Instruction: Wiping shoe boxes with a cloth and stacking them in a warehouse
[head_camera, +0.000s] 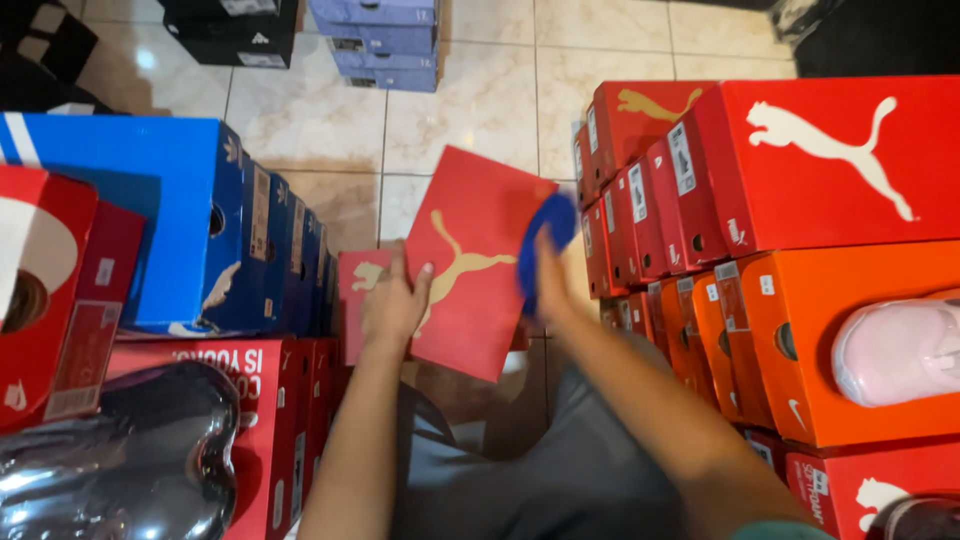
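Blurred hand, hidden lid corner

The right hand (548, 285) and its blue cloth (545, 245) are motion-blurred; the left hand (392, 305) covers the red shoebox lid (480, 260)'s lower-left part.

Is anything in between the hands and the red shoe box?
No, nothing visible. The left hand already has its grip on the red shoe box at its lower left edge. The right hand presses a blue cloth against the box's right edge.

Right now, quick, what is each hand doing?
Left hand: closed on the red box, gripping its lower left edge.
Right hand: closed on a blue cloth, pressed against the box.
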